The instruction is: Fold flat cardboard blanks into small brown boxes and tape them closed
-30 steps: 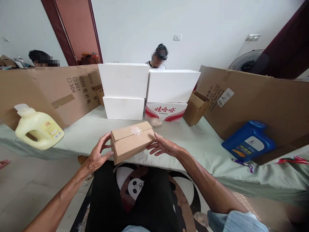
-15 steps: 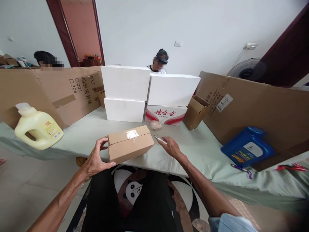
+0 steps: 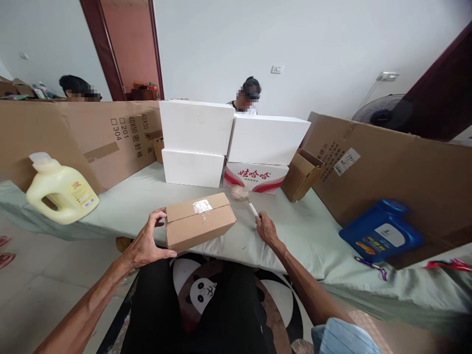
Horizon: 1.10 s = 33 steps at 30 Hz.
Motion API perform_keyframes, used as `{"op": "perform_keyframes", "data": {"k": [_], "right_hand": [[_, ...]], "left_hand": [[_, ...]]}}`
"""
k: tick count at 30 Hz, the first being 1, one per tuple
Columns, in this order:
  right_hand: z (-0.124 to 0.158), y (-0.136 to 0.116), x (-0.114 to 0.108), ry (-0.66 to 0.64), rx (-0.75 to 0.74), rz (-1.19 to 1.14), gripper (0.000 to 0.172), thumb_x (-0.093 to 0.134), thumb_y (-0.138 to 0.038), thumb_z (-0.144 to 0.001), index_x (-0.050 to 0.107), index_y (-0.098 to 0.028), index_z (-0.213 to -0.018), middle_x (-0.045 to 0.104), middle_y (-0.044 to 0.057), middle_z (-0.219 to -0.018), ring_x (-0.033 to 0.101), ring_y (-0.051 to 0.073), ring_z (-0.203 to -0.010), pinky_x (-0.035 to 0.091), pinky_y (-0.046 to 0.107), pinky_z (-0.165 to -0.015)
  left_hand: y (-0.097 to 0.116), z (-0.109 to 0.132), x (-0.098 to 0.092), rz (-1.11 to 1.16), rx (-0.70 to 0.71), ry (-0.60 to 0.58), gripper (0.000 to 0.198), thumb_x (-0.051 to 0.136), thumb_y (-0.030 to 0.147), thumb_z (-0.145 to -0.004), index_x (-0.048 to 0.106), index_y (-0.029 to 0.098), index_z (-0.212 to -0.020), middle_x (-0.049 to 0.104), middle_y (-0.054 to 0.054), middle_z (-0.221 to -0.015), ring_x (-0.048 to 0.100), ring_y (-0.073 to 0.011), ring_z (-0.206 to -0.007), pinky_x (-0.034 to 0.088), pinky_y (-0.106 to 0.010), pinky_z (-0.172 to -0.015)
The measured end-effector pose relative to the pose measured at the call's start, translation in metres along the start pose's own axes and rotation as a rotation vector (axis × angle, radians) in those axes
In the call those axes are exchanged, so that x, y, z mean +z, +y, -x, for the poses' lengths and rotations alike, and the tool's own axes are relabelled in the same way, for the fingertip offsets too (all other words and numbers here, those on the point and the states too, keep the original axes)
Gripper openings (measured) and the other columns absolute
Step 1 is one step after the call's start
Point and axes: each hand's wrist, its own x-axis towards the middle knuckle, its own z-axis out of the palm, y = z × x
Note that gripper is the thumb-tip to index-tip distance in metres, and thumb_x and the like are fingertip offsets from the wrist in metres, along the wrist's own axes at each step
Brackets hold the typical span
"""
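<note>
A small brown cardboard box (image 3: 199,220), taped shut on top, rests at the near edge of the pale green table (image 3: 147,196). My left hand (image 3: 146,242) grips its left end with fingers curled round the corner. My right hand (image 3: 266,227) is to the right of the box, closed on a thin white stick-like tool (image 3: 252,209) that points up and away. A crumpled bit of clear tape (image 3: 239,192) lies just beyond the tool's tip.
Stacked white boxes (image 3: 232,135) and a red-printed carton (image 3: 254,176) stand at the back, beside an open small carton (image 3: 301,172). A yellow jug (image 3: 59,189) sits left, a blue jug (image 3: 381,231) and a pen (image 3: 370,265) right. Cardboard sheets wall both sides. A person sits behind the boxes.
My right hand let go of the box, moved right and picked up the white tool. The box settled onto the table edge, held only by my left hand.
</note>
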Motion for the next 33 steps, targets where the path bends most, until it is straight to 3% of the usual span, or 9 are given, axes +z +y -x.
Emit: {"op": "perform_keyframes", "data": {"k": [5, 9, 12, 18, 33], "right_hand": [[0.012, -0.045, -0.039, 0.060, -0.206, -0.242, 0.046, 0.033, -0.063, -0.111, 0.059, -0.026, -0.102, 0.057, 0.001, -0.083, 0.050, 0.021, -0.076, 0.043, 0.031, -0.070], [0.036, -0.090, -0.076, -0.093, -0.513, -0.329, 0.045, 0.047, -0.067, -0.110, 0.063, -0.026, -0.098, 0.055, -0.001, -0.078, 0.045, 0.018, -0.070, 0.037, 0.031, -0.069], [0.052, -0.106, -0.091, -0.185, -0.605, -0.259, 0.045, 0.046, -0.064, -0.113, 0.066, -0.026, -0.101, 0.061, 0.001, -0.082, 0.050, 0.018, -0.073, 0.038, 0.032, -0.072], [0.060, -0.106, -0.095, -0.220, -0.633, -0.207, 0.049, 0.043, -0.064, -0.114, 0.070, -0.025, -0.104, 0.070, 0.006, -0.091, 0.057, 0.019, -0.076, 0.042, 0.033, -0.075], [0.064, -0.114, -0.103, -0.161, -0.810, -0.121, 0.034, 0.045, -0.042, -0.118, 0.070, -0.021, -0.109, 0.068, 0.006, -0.092, 0.056, 0.017, -0.073, 0.039, 0.030, -0.069]], "left_hand": [[0.004, -0.002, 0.004, 0.005, 0.007, 0.028, 0.089, 0.096, 0.035, -0.067, 0.042, 0.028, -0.138, 0.052, -0.017, -0.158, 0.063, -0.0362, -0.139, 0.057, -0.057, -0.116], [0.009, -0.002, 0.004, -0.017, 0.070, 0.009, 0.087, 0.093, 0.030, -0.068, 0.042, 0.028, -0.139, 0.050, -0.018, -0.161, 0.057, -0.0370, -0.149, 0.056, -0.055, -0.119], [0.012, -0.001, 0.003, -0.025, 0.080, -0.007, 0.087, 0.092, 0.027, -0.067, 0.042, 0.027, -0.138, 0.050, -0.020, -0.163, 0.057, -0.0372, -0.150, 0.055, -0.055, -0.119], [0.015, 0.000, 0.003, -0.033, 0.101, -0.013, 0.086, 0.093, 0.026, -0.067, 0.043, 0.027, -0.137, 0.049, -0.022, -0.166, 0.055, -0.0387, -0.153, 0.056, -0.055, -0.118], [0.021, 0.000, 0.001, -0.060, 0.134, -0.035, 0.085, 0.091, 0.025, -0.070, 0.043, 0.027, -0.140, 0.045, -0.025, -0.169, 0.052, -0.0402, -0.156, 0.055, -0.053, -0.117]]}}
